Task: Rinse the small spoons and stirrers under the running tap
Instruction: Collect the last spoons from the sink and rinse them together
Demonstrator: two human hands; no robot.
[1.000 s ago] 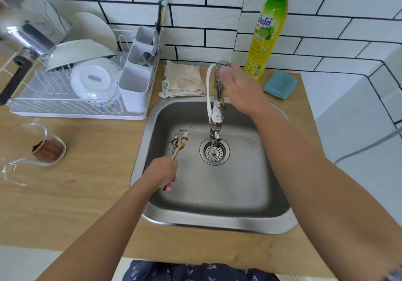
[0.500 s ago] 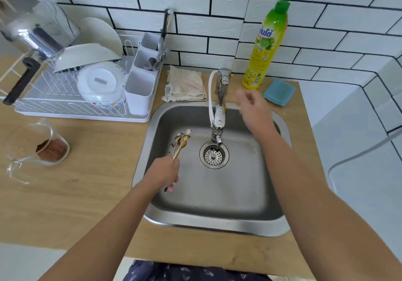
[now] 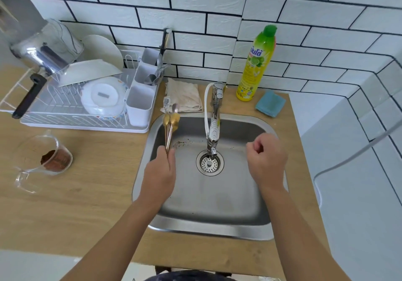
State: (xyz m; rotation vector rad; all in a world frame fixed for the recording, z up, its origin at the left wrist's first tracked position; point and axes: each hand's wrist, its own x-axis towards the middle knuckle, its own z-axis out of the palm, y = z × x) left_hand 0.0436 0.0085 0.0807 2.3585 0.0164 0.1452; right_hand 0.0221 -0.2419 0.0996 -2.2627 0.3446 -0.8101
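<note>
Spoons (image 3: 171, 124) gripped in left hand (image 3: 159, 175) beside tap (image 3: 214, 126); right hand (image 3: 266, 161) curled, empty.

Brushed steel sink (image 3: 217, 226), glossy gold-toned metal spoons (image 3: 171, 122), matt wood-grain counter (image 3: 87, 204), white glazed tiles (image 3: 195, 0).

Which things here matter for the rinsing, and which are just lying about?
For the job: spoons and stirrers held in the left hand; tap; sink; right hand, holding nothing.

Lying about: dish soap bottle; blue cloth; beige rag; dish rack; glass cup.
</note>
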